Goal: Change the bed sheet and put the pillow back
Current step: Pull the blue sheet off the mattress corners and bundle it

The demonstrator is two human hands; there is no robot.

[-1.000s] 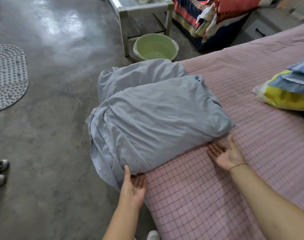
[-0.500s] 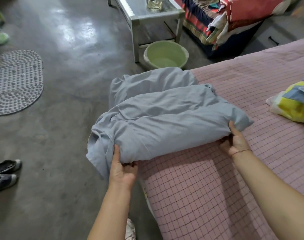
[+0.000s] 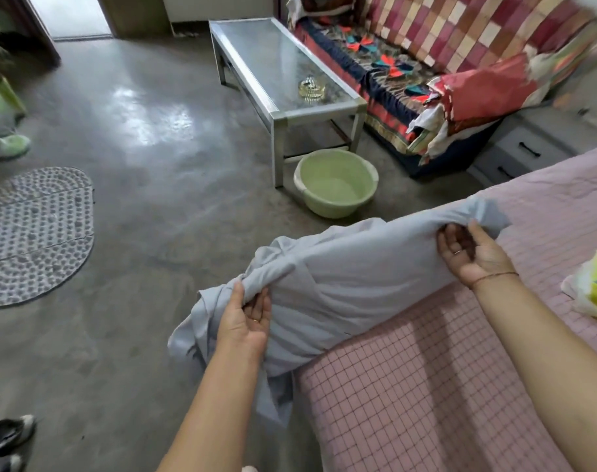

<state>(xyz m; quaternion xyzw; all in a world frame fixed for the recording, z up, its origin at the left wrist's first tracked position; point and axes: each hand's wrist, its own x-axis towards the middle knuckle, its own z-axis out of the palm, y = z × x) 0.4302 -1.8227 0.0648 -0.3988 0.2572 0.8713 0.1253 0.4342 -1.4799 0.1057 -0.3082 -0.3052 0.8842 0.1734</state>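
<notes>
A folded grey-blue bed sheet (image 3: 351, 284) is lifted off the corner of the bed, sagging between my hands. My left hand (image 3: 244, 318) grips its near left end, thumb on top and fingers underneath. My right hand (image 3: 474, 253) grips the far right end the same way, palm up. Loose folds hang down past the bed's corner. The bed (image 3: 443, 386) wears a pink checked sheet. A yellow, white and blue pillow (image 3: 593, 291) lies at the right edge, partly out of frame.
A green basin (image 3: 336, 182) stands on the concrete floor beside a glass-topped metal table (image 3: 283, 73). Behind it is a sofa (image 3: 443, 63) with patchwork covers. A grey drawer unit (image 3: 525, 151) sits by the bed. An oval mat (image 3: 35, 233) and shoes (image 3: 4, 441) lie left.
My hands slid under the sheet's ends, closed on them and raised the bundle off the bed. The view tilted upward, showing more of the table and sofa.
</notes>
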